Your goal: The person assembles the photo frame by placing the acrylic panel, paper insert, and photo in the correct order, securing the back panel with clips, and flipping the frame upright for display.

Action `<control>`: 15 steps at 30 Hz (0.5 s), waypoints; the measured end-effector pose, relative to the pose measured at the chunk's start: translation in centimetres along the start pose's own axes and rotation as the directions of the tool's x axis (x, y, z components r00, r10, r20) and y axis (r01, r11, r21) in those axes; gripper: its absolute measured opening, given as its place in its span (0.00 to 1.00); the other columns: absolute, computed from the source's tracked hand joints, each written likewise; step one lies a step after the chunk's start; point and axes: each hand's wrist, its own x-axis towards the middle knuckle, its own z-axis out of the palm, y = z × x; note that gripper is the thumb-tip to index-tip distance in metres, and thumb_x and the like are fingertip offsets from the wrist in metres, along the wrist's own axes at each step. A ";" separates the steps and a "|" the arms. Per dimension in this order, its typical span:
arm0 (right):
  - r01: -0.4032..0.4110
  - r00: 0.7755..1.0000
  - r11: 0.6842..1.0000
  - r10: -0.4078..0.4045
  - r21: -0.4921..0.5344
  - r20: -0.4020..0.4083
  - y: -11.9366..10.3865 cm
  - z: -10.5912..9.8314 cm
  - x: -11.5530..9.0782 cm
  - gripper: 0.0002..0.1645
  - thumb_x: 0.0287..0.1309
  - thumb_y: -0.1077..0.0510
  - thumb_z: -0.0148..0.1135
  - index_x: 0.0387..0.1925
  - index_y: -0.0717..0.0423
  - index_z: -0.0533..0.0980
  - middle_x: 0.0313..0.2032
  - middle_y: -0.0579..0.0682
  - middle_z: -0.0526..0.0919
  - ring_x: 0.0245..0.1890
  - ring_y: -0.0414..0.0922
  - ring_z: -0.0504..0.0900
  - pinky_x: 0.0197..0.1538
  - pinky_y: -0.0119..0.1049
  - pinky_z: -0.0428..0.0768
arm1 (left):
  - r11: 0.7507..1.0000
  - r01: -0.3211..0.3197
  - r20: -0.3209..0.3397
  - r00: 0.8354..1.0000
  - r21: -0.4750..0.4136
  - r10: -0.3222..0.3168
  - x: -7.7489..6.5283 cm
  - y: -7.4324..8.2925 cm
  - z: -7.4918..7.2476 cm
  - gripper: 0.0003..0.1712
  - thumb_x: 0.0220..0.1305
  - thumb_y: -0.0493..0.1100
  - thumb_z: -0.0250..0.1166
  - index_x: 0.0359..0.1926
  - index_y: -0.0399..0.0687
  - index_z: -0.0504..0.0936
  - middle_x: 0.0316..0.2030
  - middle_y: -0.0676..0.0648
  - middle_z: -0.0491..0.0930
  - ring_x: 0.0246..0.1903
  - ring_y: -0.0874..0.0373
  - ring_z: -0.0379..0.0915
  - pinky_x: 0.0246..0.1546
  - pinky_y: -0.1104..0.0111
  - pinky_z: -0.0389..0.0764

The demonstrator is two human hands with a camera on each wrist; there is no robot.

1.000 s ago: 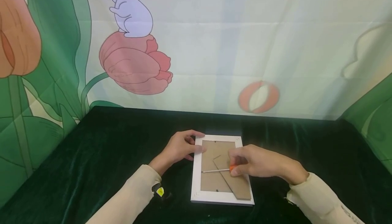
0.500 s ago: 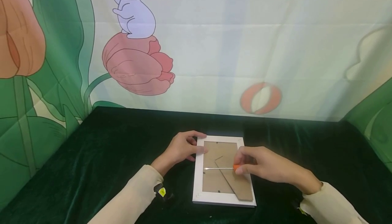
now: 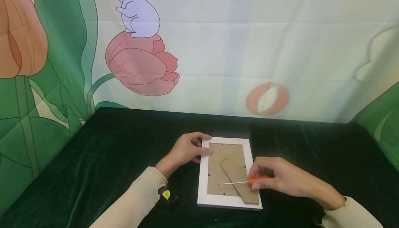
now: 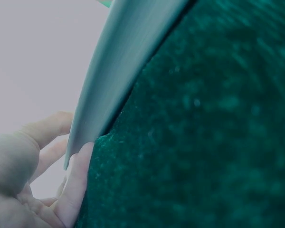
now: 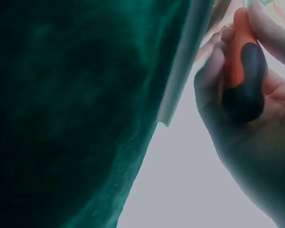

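A white picture frame (image 3: 203, 183) lies face down, its brown backing board (image 3: 215, 167) and slanted stand leg (image 3: 244, 188) showing. Small dark tabs (image 3: 209, 175) sit around the board's edge. At the frame's upper left side, my left hand (image 3: 184, 149) grips the border, thumb on top and fingers at the outer edge. My right hand (image 3: 280, 176) holds a screwdriver (image 3: 258, 179) by its orange and black handle (image 5: 247, 71). The thin shaft points left over the board and stand leg; whether its tip touches the board I cannot tell.
Dark green velvet cloth (image 3: 124, 158) covers the table. Behind it hangs a pale curtain (image 3: 202, 65) printed with tulips and a white animal. A small dark object with a yellow label (image 3: 166, 194) is at the left sleeve.
My right hand has drawn the screwdriver away from the tab on the board's left edge, moving it right and slightly nearer. My left hand keeps its hold on the frame.
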 end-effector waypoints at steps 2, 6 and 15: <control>0.001 1.000 1.000 -0.002 0.031 0.014 0.4 0.0 -0.3 0.12 0.66 0.49 0.75 0.46 0.45 0.81 0.39 0.39 0.85 0.37 0.41 0.85 0.43 0.37 0.88 | 1.000 0.001 -0.001 1.000 0.001 -0.001 0.0 0.0 0.0 0.27 0.62 0.42 0.80 0.61 0.50 0.86 0.41 0.42 0.79 0.34 0.50 0.85 0.32 0.62 0.90; 0.015 0.999 0.996 -0.019 0.088 0.038 1.2 0.1 -0.9 0.11 0.68 0.52 0.74 0.46 0.46 0.81 0.39 0.42 0.85 0.33 0.42 0.85 0.33 0.38 0.88 | 1.000 -0.003 0.000 1.000 0.001 0.003 0.0 0.0 0.0 0.27 0.62 0.43 0.80 0.62 0.50 0.86 0.41 0.42 0.79 0.35 0.50 0.85 0.32 0.62 0.90; 0.119 0.993 0.991 -0.120 0.054 0.022 1.7 0.0 -1.2 0.10 0.67 0.51 0.74 0.46 0.42 0.81 0.41 0.40 0.85 0.39 0.41 0.85 0.42 0.36 0.87 | 1.000 0.002 -0.002 1.000 0.007 -0.002 0.1 -0.1 -0.1 0.26 0.62 0.43 0.80 0.61 0.50 0.86 0.41 0.42 0.80 0.35 0.50 0.85 0.32 0.62 0.90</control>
